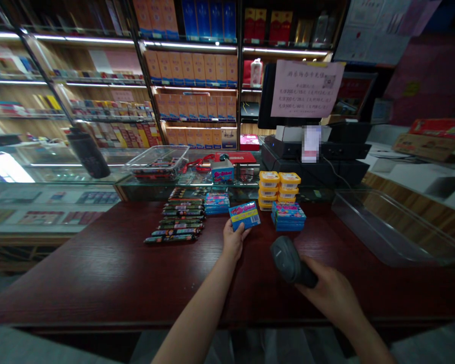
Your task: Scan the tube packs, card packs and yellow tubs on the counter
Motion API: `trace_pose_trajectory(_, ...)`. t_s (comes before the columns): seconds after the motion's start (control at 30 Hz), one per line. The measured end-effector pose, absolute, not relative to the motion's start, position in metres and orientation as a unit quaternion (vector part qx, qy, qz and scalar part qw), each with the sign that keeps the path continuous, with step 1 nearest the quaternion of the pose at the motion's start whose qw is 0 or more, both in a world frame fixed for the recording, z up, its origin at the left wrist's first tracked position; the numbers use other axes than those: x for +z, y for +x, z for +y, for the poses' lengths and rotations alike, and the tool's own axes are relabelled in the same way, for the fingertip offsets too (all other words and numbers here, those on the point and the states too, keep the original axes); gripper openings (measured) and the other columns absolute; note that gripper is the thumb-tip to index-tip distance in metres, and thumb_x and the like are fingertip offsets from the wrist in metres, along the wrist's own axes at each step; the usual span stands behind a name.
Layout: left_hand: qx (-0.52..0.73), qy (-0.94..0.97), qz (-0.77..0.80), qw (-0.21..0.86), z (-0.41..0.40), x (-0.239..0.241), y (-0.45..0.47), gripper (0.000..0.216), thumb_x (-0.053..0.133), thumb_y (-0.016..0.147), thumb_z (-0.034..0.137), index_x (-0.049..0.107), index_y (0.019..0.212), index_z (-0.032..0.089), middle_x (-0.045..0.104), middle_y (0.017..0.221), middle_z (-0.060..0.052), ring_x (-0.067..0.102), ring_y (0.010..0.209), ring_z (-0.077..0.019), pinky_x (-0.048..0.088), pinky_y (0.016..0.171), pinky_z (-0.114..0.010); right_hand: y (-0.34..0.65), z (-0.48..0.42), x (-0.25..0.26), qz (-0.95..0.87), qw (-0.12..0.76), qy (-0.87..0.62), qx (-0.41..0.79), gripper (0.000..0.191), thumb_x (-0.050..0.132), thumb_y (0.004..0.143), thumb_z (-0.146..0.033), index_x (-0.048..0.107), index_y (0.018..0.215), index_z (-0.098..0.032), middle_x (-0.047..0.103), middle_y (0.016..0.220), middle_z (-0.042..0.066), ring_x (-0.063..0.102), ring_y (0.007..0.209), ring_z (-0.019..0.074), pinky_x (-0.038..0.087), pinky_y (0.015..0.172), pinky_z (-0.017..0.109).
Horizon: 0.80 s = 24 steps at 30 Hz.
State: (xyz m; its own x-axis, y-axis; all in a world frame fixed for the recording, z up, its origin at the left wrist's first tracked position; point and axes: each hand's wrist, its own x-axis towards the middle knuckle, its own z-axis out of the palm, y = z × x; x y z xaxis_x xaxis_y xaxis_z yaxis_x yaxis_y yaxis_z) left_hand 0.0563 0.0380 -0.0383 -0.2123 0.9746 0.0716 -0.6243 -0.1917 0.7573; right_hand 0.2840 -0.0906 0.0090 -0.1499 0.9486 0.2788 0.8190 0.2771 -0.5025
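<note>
i have the left hand [234, 238] out over the middle of the bench [109, 273], toward its far edge, fingers pinched on a flat blue packet [246, 212], thumb across the face, the yellow band and barcode turned toward my camera. my right hand [333, 290], closer to the near edge and right of middle, has its fingers wrapped around the handle of a dark barcode scanner [286, 258]; the scanner's head leans toward the far left corner, apart from the packet. along the far edge i see a row of slim dark wrappers [180, 217] to the left, a small stack of blue packs [217, 202] just beside them, and, right of the held packet, yellow tubs [268, 192] behind a neat blue pile [288, 220]. a clear plastic bin [387, 227] lies toward the far right corner.
</note>
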Motion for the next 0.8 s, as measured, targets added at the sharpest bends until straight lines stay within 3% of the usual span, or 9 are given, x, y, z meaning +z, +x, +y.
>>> trace_pose_trajectory(0.1,0.716,0.289,0.302,0.559,0.038,-0.037,0.056,0.051,0.082,0.059,0.028,0.055,0.101,0.018,0.068,0.098,-0.004,0.066,0.094,-0.0198,0.051,0.091,-0.045,0.301,-0.078,-0.008,-0.793,0.246,-0.557,0.000,0.042,0.060,0.076,-0.019,0.057,0.117,-0.024,0.068,0.112,0.004,0.066,0.095,0.0235,0.049,0.077,0.034)
trace_pose_trajectory(0.23,0.720,0.294,0.307,0.548,0.037,-0.036,0.058,0.056,0.083,0.058,0.027,0.053,0.105,0.019,0.067,0.100,-0.005,0.066,0.094,-0.0199,0.051,0.090,-0.045,0.313,-0.069,-0.034,-0.822,0.205,-0.525,-0.083,0.045,0.060,0.076,-0.016,0.055,0.120,-0.020,0.070,0.102,0.005,0.066,0.088,0.0222,0.049,0.075,0.033)
trace_pose_trajectory(0.4,0.708,0.342,0.340,0.516,0.037,-0.035,0.060,0.058,0.081,0.059,0.029,0.052,0.108,0.018,0.067,0.100,-0.006,0.066,0.090,-0.0206,0.053,0.085,-0.042,0.314,-0.071,-0.047,-0.813,0.217,-0.530,-0.106,0.046,0.060,0.076,-0.015,0.053,0.121,-0.020,0.068,0.097,0.004,0.064,0.088,0.0208,0.047,0.076,0.032)
trace_pose_trajectory(0.63,0.672,0.521,0.451,0.272,0.033,-0.017,0.057,0.029,0.072,0.066,0.028,0.060,0.090,0.017,0.066,0.084,0.000,0.061,0.079,-0.0158,0.048,0.076,-0.028,0.319,-0.067,-0.050,-0.817,0.217,-0.524,-0.099,0.044,0.058,0.077,-0.019,0.054,0.121,-0.021,0.069,0.096,0.004,0.064,0.085,0.0196,0.046,0.072,0.030)
trace_pose_trajectory(0.8,0.643,0.578,0.473,0.167,0.032,0.007,0.060,0.014,0.068,0.070,0.026,0.060,0.080,0.020,0.061,0.073,0.002,0.057,0.069,-0.0139,0.045,0.066,-0.024,0.317,-0.068,-0.048,-0.813,0.229,-0.529,-0.088,0.042,0.055,0.078,-0.019,0.055,0.120,-0.020,0.069,0.096,0.005,0.064,0.086,0.0196,0.046,0.075,0.030)
